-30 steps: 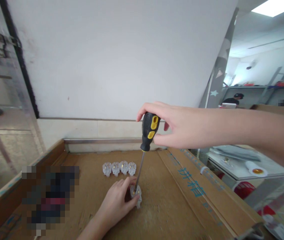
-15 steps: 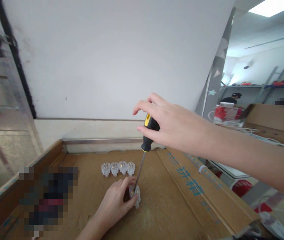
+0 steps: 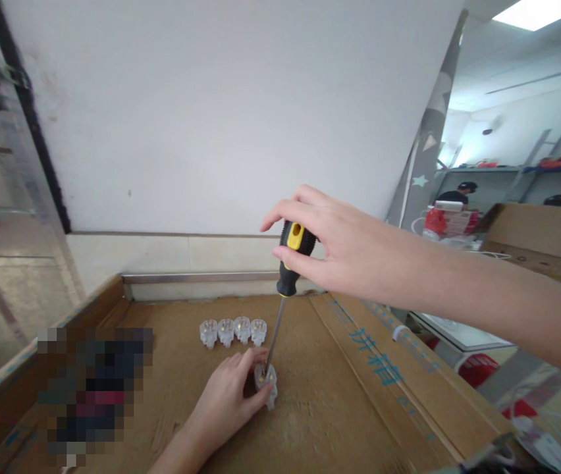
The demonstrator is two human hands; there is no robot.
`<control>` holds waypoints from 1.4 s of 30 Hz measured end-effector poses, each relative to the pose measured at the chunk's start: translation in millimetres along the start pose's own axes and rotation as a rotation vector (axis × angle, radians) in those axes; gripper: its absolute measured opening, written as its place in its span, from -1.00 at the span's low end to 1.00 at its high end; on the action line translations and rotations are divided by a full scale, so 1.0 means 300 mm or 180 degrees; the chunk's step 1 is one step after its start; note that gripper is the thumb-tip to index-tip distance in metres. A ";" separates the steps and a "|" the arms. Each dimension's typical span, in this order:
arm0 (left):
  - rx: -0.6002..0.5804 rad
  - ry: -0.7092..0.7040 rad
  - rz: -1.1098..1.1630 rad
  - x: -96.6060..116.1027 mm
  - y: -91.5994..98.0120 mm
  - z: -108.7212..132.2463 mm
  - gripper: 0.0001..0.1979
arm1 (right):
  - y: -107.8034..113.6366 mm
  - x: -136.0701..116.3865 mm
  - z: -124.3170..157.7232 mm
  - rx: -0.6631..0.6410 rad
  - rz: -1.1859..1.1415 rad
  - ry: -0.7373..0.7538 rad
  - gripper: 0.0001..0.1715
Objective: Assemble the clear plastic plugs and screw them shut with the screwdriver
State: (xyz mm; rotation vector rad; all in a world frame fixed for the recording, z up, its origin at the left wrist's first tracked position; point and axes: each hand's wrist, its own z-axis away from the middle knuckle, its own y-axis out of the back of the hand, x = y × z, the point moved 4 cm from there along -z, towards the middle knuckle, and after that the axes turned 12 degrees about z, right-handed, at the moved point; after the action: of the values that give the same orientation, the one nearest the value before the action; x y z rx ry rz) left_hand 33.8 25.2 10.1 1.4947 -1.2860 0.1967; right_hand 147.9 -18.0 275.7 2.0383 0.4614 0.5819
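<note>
My right hand (image 3: 305, 230) is closed around the black-and-yellow handle of a screwdriver (image 3: 288, 280), index finger raised off it. The shaft slants down and its tip meets a clear plastic plug piece (image 3: 271, 395) with brass-coloured metal parts inside. Thumb and fingers of my left hand (image 3: 234, 392) pinch that plug piece against the cardboard (image 3: 320, 395). Behind it, several similar clear plug pieces (image 3: 226, 331) stand side by side in a row. The exact spot under the screwdriver tip is too small to make out.
A raised cardboard edge (image 3: 87, 299) runs along the left, and a metal strip (image 3: 201, 278) along the back before a white wall (image 3: 241, 118). A blurred-out dark item (image 3: 107, 388) lies at left. Farther right are a cardboard box (image 3: 547, 230) and a person (image 3: 458, 194).
The screwdriver handle has turned in my right hand, its yellow inlay now facing me more. My left hand and the plug piece have stayed put.
</note>
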 end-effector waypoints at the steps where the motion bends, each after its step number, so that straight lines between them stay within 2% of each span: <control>1: 0.0004 -0.0008 0.0009 0.000 0.000 0.000 -0.64 | 0.003 0.000 -0.001 0.0023 0.0007 0.0004 -0.74; 8: 0.0053 -0.0040 0.0074 -0.001 0.000 0.004 -0.63 | 0.024 0.001 -0.002 0.0107 0.0162 -0.0058 -0.72; 13: 0.0037 -0.0029 0.0035 0.000 0.000 0.002 -0.64 | 0.007 -0.006 0.004 0.0156 0.0031 0.0042 -0.73; 20: 0.0011 -0.0020 0.0103 -0.005 -0.003 0.001 -0.64 | -0.010 -0.013 0.012 -0.0033 0.0037 0.0054 -0.73; 23: -0.0026 0.0010 0.0075 -0.007 -0.005 0.001 -0.66 | -0.012 -0.013 0.010 -0.0041 0.0267 0.0015 -0.72; 27: -0.0003 -0.0013 0.0040 -0.007 -0.004 0.001 -0.65 | -0.012 -0.004 -0.004 -0.0093 0.0809 -0.0308 -0.64; 31: -0.0014 0.0032 0.0020 -0.004 -0.003 0.000 -0.65 | 0.011 -0.001 -0.016 -0.0154 0.0347 -0.0444 -0.72; 33: -0.0006 0.0030 0.0029 0.000 -0.001 0.000 -0.66 | 0.012 0.006 -0.018 -0.0467 0.0032 -0.0531 -0.69; 35: -0.0002 0.0016 0.0035 0.001 0.001 0.001 -0.65 | 0.009 0.015 -0.018 -0.0736 0.0030 -0.0590 -0.74; 36: -0.0003 0.0017 0.0036 0.001 0.001 0.001 -0.65 | 0.008 0.020 -0.020 -0.0757 0.0162 -0.0591 -0.76; 38: -0.0002 0.0013 0.0037 -0.003 0.000 0.003 -0.64 | 0.015 0.022 -0.026 -0.0506 0.0452 -0.0457 -0.75; 40: 0.0008 -0.0003 0.0027 -0.006 -0.001 0.004 -0.64 | 0.019 0.016 -0.030 -0.0309 0.0364 -0.0282 -0.79; 42: 0.0016 -0.0025 0.0008 -0.005 -0.002 0.003 -0.65 | 0.011 0.010 -0.029 -0.0496 0.0025 -0.0205 -0.77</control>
State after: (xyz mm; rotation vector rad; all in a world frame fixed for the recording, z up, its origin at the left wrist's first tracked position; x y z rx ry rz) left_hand 33.3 25.3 8.4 1.4995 -1.2944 0.1960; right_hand 145.6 -12.1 283.2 1.9050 0.3585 0.5385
